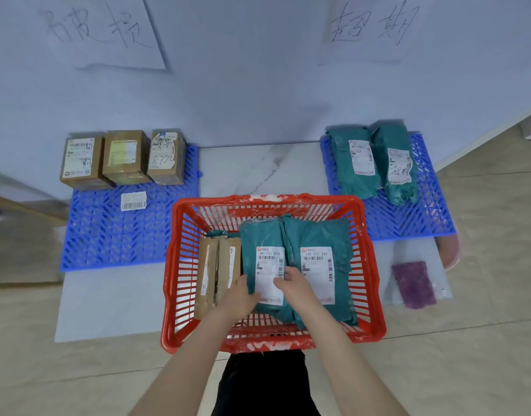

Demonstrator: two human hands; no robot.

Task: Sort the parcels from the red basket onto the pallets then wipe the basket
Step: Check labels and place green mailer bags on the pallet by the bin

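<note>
— Now, the hands: what is observed?

— Left hand (239, 297) grips the lower left edge of a green parcel (265, 235), fingers curled round behind it. Right hand (291, 283) holds the same parcel at its lower right, fingers bent over the white label (269, 274). Both hands are closed on it; neither is spread wide.

— Location of that parcel?

— Inside the red basket (180, 235), standing roughly upright near the middle.

— Other contents of the basket?

— A second green parcel (318, 235) just to the right, touching the first. Two brown boxes (208, 274) stand on edge against the left wall, side by side. A scrap of green wrapping (219, 234) shows behind them; what it belongs to cannot be told.

— The pallets?

— Left pallet (123, 235), blue: three cardboard boxes (126, 157) in a row along its far edge, and a loose barcode label (133, 201) lying flat in front of them. Right pallet (414, 217), blue: two green bags (357, 163) leaning side by side at the far end, near the wall.

— Anything further?

— A purple cloth (412, 283) lies on the floor to the right of the basket, apart from it. Two handwritten paper signs (102, 31) are on the wall, one above each pallet.
</note>
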